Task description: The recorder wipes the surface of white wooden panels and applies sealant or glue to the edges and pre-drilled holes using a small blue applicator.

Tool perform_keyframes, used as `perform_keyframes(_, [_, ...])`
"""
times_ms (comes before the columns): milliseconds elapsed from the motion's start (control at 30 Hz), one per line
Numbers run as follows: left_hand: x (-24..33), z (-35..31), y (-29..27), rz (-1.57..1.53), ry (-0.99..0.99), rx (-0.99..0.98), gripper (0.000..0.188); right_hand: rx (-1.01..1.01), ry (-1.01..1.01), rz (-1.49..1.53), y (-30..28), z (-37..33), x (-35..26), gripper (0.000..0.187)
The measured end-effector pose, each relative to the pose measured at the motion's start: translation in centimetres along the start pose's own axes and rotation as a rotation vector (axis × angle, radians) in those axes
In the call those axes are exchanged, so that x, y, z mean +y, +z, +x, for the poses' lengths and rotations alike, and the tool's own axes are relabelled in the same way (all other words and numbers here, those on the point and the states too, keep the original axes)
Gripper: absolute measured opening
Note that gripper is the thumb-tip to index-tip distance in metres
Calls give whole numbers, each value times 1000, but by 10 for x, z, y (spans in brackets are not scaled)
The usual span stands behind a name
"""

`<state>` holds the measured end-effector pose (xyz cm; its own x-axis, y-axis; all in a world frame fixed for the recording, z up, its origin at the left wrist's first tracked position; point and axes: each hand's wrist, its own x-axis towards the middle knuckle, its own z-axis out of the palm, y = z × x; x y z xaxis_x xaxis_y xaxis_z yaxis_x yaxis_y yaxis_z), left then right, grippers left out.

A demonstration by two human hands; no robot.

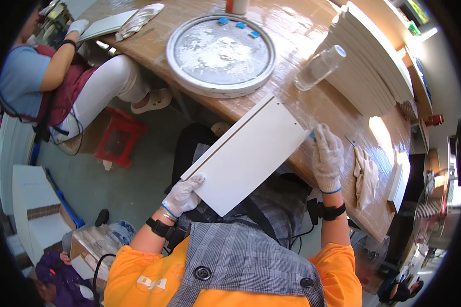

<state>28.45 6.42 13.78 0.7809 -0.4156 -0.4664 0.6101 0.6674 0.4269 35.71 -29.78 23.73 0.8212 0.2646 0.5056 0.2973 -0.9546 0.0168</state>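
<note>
A white rectangular panel (251,153) with a dark groove along one long edge and small holes at its far end lies tilted over my lap, its far part by the table edge. My left hand (183,195), in a white knit glove, grips the panel's near left corner. Off the panel's far right corner, my gloved right hand (328,156) pinches a small blue piece (313,135), mostly hidden by the fingers. Similar small blue pieces (241,25) lie on a round grey tub lid (176,64) smeared with white paste.
On the wrapped table (287,33) stand a clear bottle (320,67) and a stack of white panels (366,61). A crumpled cloth (364,179) lies at right. A red stool (120,137) is on the floor at left, near a seated co-worker (61,82) handling another panel.
</note>
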Motion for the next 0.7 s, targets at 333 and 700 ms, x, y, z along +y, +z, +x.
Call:
perform_keyframes(333, [7,2,3,-52,-27,-130,60,45,-14,5,-7,7,4,44])
perform_keyframes(700, [12,-8,9,1,-36,-111,56,17,49,558,14,83,-28,44])
